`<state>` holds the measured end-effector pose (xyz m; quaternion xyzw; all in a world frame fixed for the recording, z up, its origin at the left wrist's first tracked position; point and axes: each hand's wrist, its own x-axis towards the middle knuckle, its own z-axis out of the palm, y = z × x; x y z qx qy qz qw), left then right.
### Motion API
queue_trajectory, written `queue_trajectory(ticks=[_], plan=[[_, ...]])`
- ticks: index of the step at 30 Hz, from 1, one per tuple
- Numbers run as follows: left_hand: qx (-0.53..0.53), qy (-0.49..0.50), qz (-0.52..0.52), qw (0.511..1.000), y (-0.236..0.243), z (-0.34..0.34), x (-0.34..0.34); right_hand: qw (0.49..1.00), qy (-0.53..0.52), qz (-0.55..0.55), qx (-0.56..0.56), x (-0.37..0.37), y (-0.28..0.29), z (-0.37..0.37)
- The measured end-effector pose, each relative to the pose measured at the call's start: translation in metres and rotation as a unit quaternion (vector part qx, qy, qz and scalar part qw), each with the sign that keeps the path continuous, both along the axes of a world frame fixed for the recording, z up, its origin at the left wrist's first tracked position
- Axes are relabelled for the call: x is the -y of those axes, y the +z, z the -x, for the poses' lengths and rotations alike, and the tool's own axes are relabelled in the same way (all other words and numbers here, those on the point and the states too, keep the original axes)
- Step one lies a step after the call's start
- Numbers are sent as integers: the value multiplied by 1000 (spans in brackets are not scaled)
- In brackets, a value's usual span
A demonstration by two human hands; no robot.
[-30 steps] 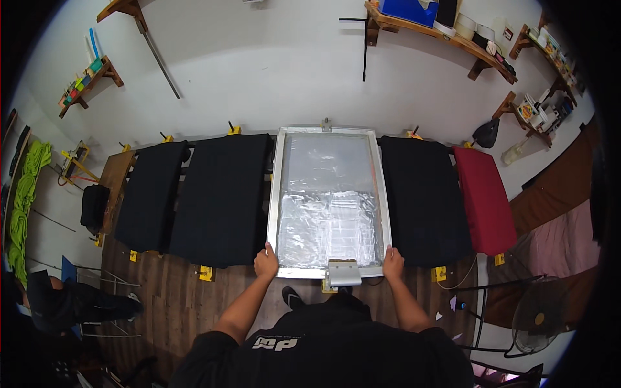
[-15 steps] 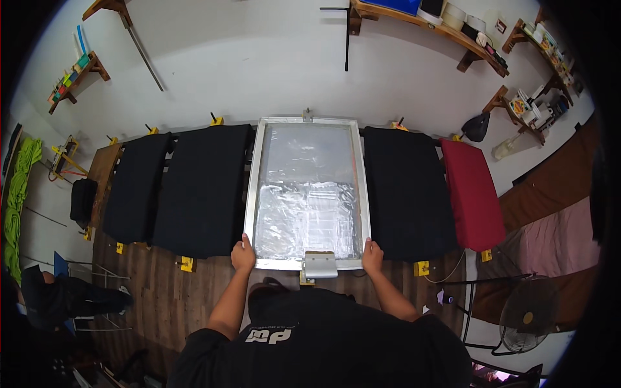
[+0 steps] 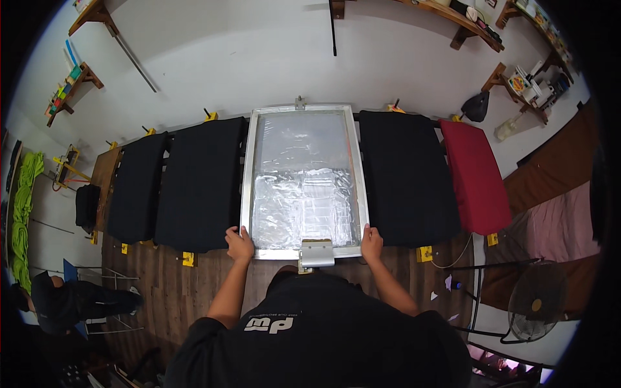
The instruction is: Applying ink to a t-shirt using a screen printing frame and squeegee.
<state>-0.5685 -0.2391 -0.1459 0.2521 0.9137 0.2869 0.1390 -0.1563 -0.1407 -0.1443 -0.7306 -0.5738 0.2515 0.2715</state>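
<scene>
A silver screen-printing frame (image 3: 247, 168) with a translucent mesh (image 3: 294, 142), glossy and wrinkled over its lower half, lies in the middle of the row of boards. A metal bracket (image 3: 316, 253) sits at its near edge. My left hand (image 3: 239, 244) grips the lower left corner of the frame, and my right hand (image 3: 371, 246) grips the lower right corner. Flanking it are boards covered in black fabric (image 3: 197, 181), with a red-covered one (image 3: 472, 174) at the far right and yellow fittings (image 3: 189, 258) along the edges.
A person in dark clothing (image 3: 77, 301) is at lower left beside metal stands, below hanging green fabric (image 3: 27, 200). A standing fan (image 3: 537, 301) is at lower right by brown and pink cloth (image 3: 559, 226). Wooden shelves (image 3: 446, 16) with supplies line the wall.
The frame, boards and wall all sit higher and further left in the picture than a second ago, as the view shifted. Both my hands remain on the frame's near corners.
</scene>
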Motion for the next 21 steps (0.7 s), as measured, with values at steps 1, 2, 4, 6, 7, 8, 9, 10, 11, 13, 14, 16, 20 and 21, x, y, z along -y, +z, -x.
queue_trajectory(ticks=[1, 2, 4, 6, 7, 8, 9, 10, 11, 13, 14, 16, 20, 21], plan=[[5, -10, -4, 1000, 8, -2, 2, 1000, -4, 0, 1, 4, 1, 0], [5, -13, -6, 1000, 21, -5, 1, 998, -14, -52, 20, 8, 4, 3], [-133, -106, -52, 984, 54, -24, 0, 986, -32, -153, 61, 18, 14, 7], [-131, -244, -174, 945, 94, -43, -3, 971, 81, -221, 46, 38, 71, 18], [-63, -316, -224, 920, 111, -54, -3, 968, 186, -170, 13, 43, 96, 19], [-45, -406, -222, 885, 111, -62, -4, 940, 308, -144, 28, 48, 115, 24], [19, -502, -202, 841, 110, -68, -8, 898, 424, -115, 40, 51, 130, 33], [12, -582, -120, 804, 108, -77, -8, 859, 500, -83, 71, 51, 143, 41], [-27, -617, -73, 783, 117, -92, -8, 847, 521, -68, 76, 52, 139, 46], [-90, -667, 4, 740, 112, -111, -3, 820, 560, -67, 100, 51, 123, 59], [-90, -667, 4, 739, 107, -116, -7, 820, 559, -67, 100, 45, 116, 66], [-119, -681, 42, 722, 103, -126, -12, 781, 601, -56, 162, 37, 107, 75], [-171, -700, 79, 689, 111, -134, -20, 778, 606, -20, 164, 30, 110, 89], [-181, -681, 22, 709, 102, -134, -21, 776, 608, -21, 163, 30, 110, 94]])
